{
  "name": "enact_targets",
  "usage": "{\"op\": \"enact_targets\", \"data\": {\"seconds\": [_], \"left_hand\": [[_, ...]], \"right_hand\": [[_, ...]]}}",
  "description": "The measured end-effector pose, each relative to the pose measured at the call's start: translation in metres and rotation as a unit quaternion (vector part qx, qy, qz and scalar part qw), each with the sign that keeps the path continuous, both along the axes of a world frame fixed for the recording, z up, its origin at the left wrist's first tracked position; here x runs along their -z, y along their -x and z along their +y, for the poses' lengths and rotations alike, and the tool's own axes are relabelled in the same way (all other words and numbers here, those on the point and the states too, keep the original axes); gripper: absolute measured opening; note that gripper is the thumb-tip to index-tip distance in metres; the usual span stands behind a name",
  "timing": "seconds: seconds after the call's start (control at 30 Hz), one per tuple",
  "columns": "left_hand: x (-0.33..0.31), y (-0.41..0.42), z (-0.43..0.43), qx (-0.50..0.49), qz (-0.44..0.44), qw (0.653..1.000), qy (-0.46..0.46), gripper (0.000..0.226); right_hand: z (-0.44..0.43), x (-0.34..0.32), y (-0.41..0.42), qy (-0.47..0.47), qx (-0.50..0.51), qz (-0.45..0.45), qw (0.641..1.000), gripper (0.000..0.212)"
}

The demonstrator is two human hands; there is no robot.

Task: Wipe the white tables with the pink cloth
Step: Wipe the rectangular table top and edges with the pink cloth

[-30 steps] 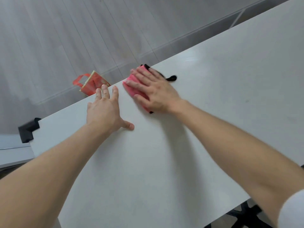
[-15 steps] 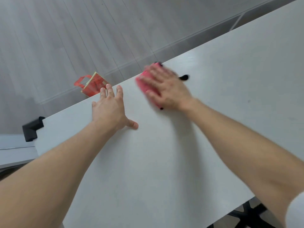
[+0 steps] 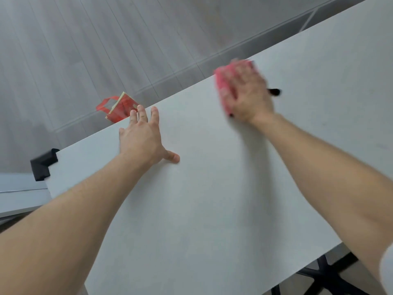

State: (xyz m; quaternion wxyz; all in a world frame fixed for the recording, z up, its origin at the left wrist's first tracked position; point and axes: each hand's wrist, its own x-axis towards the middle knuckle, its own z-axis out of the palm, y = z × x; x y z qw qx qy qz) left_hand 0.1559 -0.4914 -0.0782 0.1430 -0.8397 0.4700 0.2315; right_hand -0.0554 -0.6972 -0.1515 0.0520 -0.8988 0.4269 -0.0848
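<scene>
Head: R hand [image 3: 249,99] flat on pink cloth [image 3: 221,85], L hand [image 3: 142,139] flat on table [image 3: 212,199].

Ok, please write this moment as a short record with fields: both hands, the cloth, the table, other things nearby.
left hand: flat on the white table, fingers spread, near its far edge
right hand: presses flat on the pink cloth; blurred
pink cloth: on the table at the far edge, mostly under the right hand
red bag: beyond the far edge, partly hidden
black corner guard: on the table's left corner
</scene>
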Motion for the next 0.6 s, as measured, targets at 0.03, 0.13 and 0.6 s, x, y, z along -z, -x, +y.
{"op": "enact_targets", "data": {"seconds": [0.03, 0.13, 0.6], "left_hand": [[0.001, 0.000, 0.000, 0.000, 0.000, 1.000, 0.001, 0.170], [0.003, -0.002, -0.001, -0.002, 0.002, 1.000, 0.004, 0.171], [-0.011, 0.022, 0.010, 0.012, 0.010, 0.997, 0.080, 0.109]], "right_hand": [[-0.016, -0.003, 0.011, -0.009, 0.117, 0.001, 0.993, 0.063], [0.011, -0.003, -0.019, 0.000, 0.240, -0.013, 0.971, 0.067], [0.026, -0.005, 0.096, -0.023, 0.275, 0.000, 0.961, 0.067]]}}
